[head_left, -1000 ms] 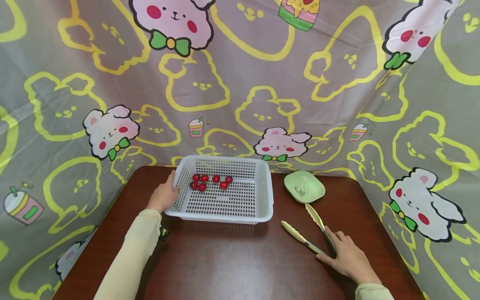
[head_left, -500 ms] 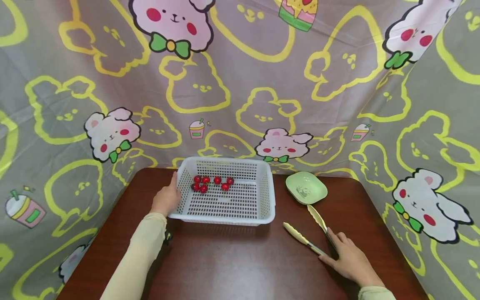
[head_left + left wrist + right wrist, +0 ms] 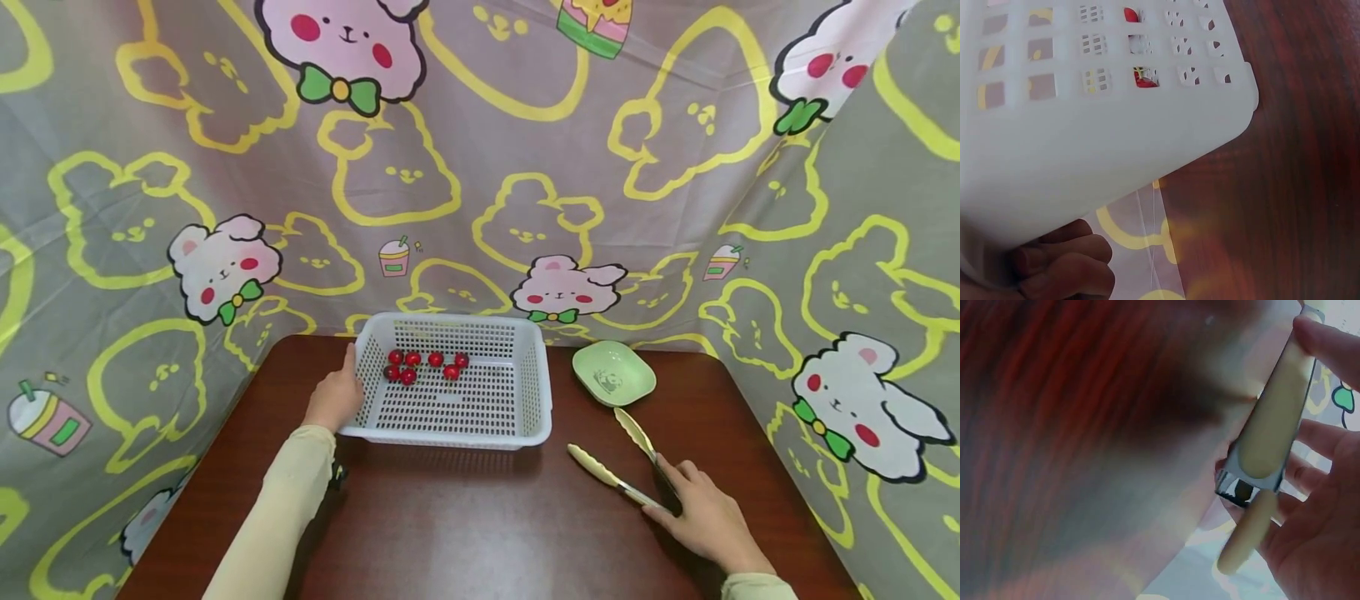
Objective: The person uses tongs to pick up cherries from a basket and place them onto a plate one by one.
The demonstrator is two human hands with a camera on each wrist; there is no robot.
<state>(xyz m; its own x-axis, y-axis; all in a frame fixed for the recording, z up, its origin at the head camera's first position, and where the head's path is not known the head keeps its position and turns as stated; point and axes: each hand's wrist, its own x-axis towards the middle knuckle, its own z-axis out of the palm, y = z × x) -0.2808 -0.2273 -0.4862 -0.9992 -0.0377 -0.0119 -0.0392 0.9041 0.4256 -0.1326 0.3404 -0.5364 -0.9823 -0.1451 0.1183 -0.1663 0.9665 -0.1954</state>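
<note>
My left hand (image 3: 335,398) grips the left rim of a white perforated plastic basket (image 3: 442,437). In the left wrist view its fingers (image 3: 1079,269) curl under the rim of the basket (image 3: 1097,150). Several small red cherries (image 3: 408,377) lie inside, toward the back left. At the table's right side, my right hand (image 3: 708,517) holds a pair of tongs (image 3: 592,462) with pale yellow tips, spread apart and pointing away from me. The right wrist view has the thumb on one arm of the tongs (image 3: 1275,419) and the fingers along the other side.
A light green dish (image 3: 615,372) with a panda print stands right of the basket, just beyond the tongs' tips. The dark brown wooden table (image 3: 465,525) backs onto a patterned cloth (image 3: 465,192), which also hangs at both sides.
Both hands keep their holds on the basket and the tongs. The view has shifted slightly, and the tongs' arms stay spread. The cherries and dish have not visibly moved.
</note>
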